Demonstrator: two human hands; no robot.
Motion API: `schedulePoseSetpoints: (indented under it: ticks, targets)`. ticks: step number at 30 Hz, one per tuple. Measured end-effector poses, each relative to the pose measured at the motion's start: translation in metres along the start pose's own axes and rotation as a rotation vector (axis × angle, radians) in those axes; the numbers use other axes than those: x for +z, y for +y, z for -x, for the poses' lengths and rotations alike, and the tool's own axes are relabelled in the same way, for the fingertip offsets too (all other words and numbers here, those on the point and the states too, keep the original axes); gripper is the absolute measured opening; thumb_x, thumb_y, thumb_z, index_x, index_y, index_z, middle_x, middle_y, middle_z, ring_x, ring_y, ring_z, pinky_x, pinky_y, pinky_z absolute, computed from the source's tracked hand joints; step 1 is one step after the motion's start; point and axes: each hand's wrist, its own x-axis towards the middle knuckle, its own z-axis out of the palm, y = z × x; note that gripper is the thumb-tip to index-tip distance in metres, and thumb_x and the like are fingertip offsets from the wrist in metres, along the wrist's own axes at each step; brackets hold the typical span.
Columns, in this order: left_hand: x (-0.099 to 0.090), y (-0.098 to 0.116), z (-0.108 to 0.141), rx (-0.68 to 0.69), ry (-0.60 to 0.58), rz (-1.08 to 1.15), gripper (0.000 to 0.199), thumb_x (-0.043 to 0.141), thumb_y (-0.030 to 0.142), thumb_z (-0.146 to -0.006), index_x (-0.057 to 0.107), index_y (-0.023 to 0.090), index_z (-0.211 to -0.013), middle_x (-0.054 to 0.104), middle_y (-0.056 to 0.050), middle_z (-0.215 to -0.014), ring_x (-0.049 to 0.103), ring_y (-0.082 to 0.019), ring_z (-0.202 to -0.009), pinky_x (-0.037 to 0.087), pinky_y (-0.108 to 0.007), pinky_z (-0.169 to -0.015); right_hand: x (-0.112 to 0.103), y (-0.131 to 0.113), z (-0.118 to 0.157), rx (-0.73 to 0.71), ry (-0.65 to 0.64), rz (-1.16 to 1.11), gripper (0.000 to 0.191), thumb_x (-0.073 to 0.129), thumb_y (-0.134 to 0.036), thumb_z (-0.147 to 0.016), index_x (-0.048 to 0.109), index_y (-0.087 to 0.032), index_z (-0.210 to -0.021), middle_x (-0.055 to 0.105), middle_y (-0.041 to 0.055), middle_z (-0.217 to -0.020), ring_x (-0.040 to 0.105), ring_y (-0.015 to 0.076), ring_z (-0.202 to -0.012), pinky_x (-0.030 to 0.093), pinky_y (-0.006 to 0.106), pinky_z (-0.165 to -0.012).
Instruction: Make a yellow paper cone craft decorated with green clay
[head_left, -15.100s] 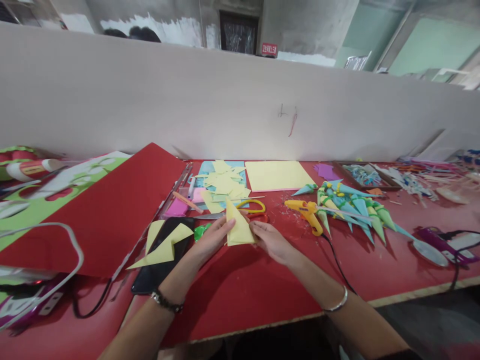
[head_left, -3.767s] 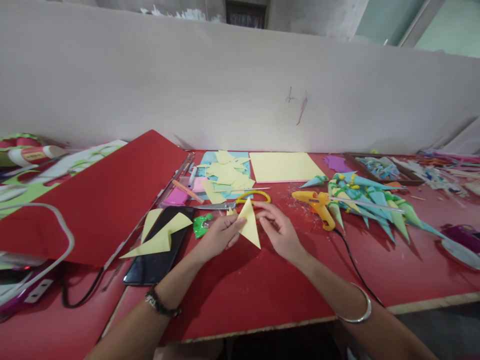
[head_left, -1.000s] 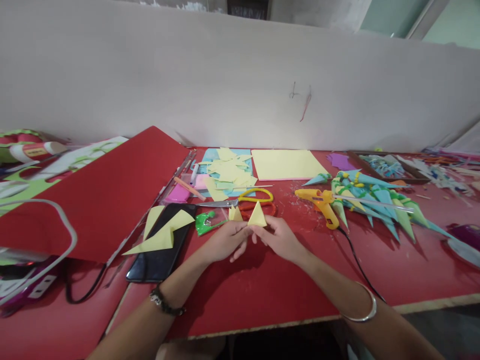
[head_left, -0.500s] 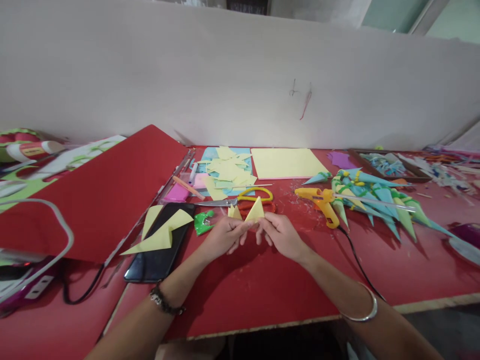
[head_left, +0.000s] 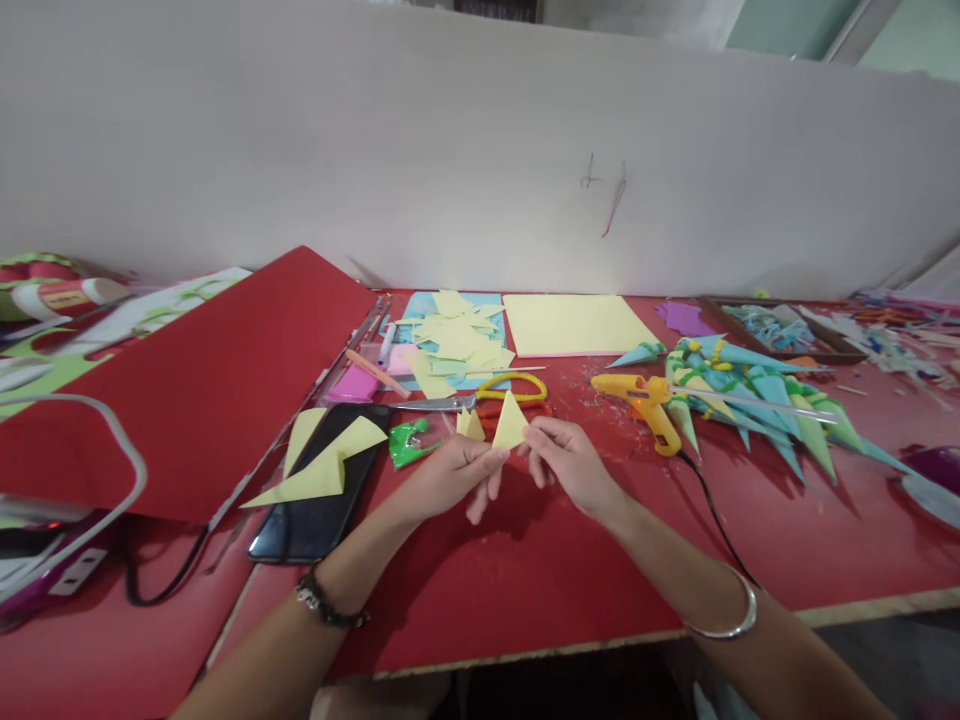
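Between my hands a small folded triangle of yellow paper (head_left: 510, 422) points upward. My left hand (head_left: 454, 472) pinches its lower left corner with thumb and fingers. My right hand (head_left: 568, 462) pinches the right corner. Just behind my left fingers stand small folded yellow paper pieces (head_left: 470, 424). Scissors (head_left: 514, 386) with a yellow and a red handle lie beyond the triangle, partly hidden by it. A green packet (head_left: 409, 443) lies left of my left hand. Yellow paper cut-outs (head_left: 322, 468) rest on a black phone (head_left: 300, 540).
A yellow glue gun (head_left: 637, 398) lies to the right, its black cord running to the front edge. Beside it is a pile of blue and yellow paper cones (head_left: 757, 395). Yellow paper sheets (head_left: 577, 325) and paper scraps (head_left: 457, 335) lie at the back. A red board (head_left: 225, 390) slants at left.
The paper triangle has shifted slightly left and tilted between my fingers. My right hand's fingers have moved a little on its right side, and my left fingers have spread lower.
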Motion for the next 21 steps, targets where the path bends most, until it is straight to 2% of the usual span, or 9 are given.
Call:
schedulePoseSetpoints:
  ticks: [2, 5, 10, 11, 13, 16, 18, 19, 21]
  targets:
    - [0.000, 0.001, 0.000, 0.012, -0.055, 0.079, 0.046, 0.040, 0.051, -0.080, 0.055, 0.013, -0.059, 0.057, 0.001, -0.039, 0.046, -0.006, -0.032, 0.035, -0.016, -0.038, -0.002, 0.000, 0.000, -0.013, 0.005, 0.008, 0.031, 0.046, -0.042, -0.080, 0.052, -0.017, -0.062, 0.045, -0.0080, -0.034, 0.033, 0.0040, -0.031, 0.025, 0.017, -0.038]
    - [-0.001, 0.001, 0.001, 0.026, -0.073, 0.101, 0.044, 0.042, 0.051, -0.079, 0.060, 0.012, -0.070, 0.059, 0.000, -0.041, 0.046, -0.006, -0.032, 0.036, -0.016, -0.039, -0.003, 0.000, -0.001, -0.022, 0.016, 0.003, 0.032, 0.047, -0.043, -0.079, 0.051, -0.017, -0.061, 0.043, -0.0083, -0.034, 0.033, 0.0040, -0.030, 0.025, 0.018, -0.038]
    - [-0.005, 0.000, 0.002, 0.010, -0.055, 0.025, 0.046, 0.038, 0.048, -0.082, 0.059, 0.014, -0.058, 0.051, 0.003, -0.032, 0.041, -0.006, -0.028, 0.037, -0.017, -0.042, -0.003, 0.001, -0.003, -0.017, 0.011, 0.029, 0.032, 0.044, -0.043, -0.080, 0.051, -0.017, -0.062, 0.042, -0.0083, -0.035, 0.033, 0.0042, -0.031, 0.024, 0.018, -0.038]
    - [-0.006, 0.000, 0.002, 0.030, -0.020, -0.004, 0.047, 0.038, 0.046, -0.082, 0.059, 0.014, -0.056, 0.050, 0.003, -0.031, 0.041, -0.005, -0.028, 0.038, -0.018, -0.043, -0.004, 0.002, -0.004, -0.016, 0.010, 0.047, 0.032, 0.044, -0.042, -0.080, 0.050, -0.017, -0.061, 0.043, -0.0081, -0.035, 0.033, 0.0044, -0.031, 0.025, 0.018, -0.038]
    - [-0.009, 0.001, 0.002, 0.103, 0.127, -0.048, 0.046, 0.039, 0.045, -0.081, 0.059, 0.014, -0.054, 0.048, 0.003, -0.031, 0.040, -0.005, -0.029, 0.037, -0.018, -0.043, -0.005, 0.003, -0.005, -0.019, 0.017, 0.083, 0.032, 0.042, -0.041, -0.080, 0.049, -0.018, -0.060, 0.043, -0.0074, -0.036, 0.034, 0.0051, -0.032, 0.026, 0.018, -0.039]
    - [-0.018, 0.004, 0.002, 0.210, 0.488, -0.117, 0.039, 0.040, 0.043, -0.080, 0.057, 0.015, -0.060, 0.048, 0.004, -0.039, 0.043, -0.007, -0.036, 0.035, -0.019, -0.043, -0.008, 0.003, -0.006, -0.040, 0.034, 0.128, 0.031, 0.043, -0.038, -0.079, 0.049, -0.018, -0.057, 0.043, -0.0066, -0.038, 0.036, 0.0058, -0.034, 0.027, 0.019, -0.040]
    - [-0.023, 0.004, 0.001, 0.211, 0.680, -0.270, 0.032, 0.041, 0.040, -0.080, 0.056, 0.016, -0.065, 0.052, 0.003, -0.049, 0.048, -0.010, -0.046, 0.037, -0.020, -0.048, -0.008, 0.002, -0.005, -0.065, 0.056, 0.163, 0.030, 0.046, -0.036, -0.077, 0.047, -0.018, -0.054, 0.042, -0.0061, -0.040, 0.036, 0.0061, -0.038, 0.027, 0.019, -0.042]
    - [-0.025, 0.003, 0.001, 0.195, 0.724, -0.391, 0.028, 0.043, 0.038, -0.080, 0.056, 0.016, -0.068, 0.055, 0.002, -0.056, 0.050, -0.011, -0.051, 0.038, -0.021, -0.052, -0.008, 0.001, -0.004, -0.102, 0.077, 0.216, 0.029, 0.048, -0.033, -0.076, 0.046, -0.018, -0.052, 0.042, -0.0058, -0.042, 0.036, 0.0062, -0.040, 0.027, 0.020, -0.044]
    - [-0.027, -0.001, -0.001, 0.142, 0.720, -0.636, 0.023, 0.046, 0.038, -0.078, 0.057, 0.017, -0.076, 0.058, -0.001, -0.069, 0.052, -0.013, -0.061, 0.038, -0.023, -0.058, -0.008, -0.001, -0.002, -0.227, 0.128, 0.392, 0.029, 0.051, -0.029, -0.074, 0.043, -0.017, -0.049, 0.039, -0.0055, -0.045, 0.035, 0.0063, -0.044, 0.027, 0.020, -0.047]
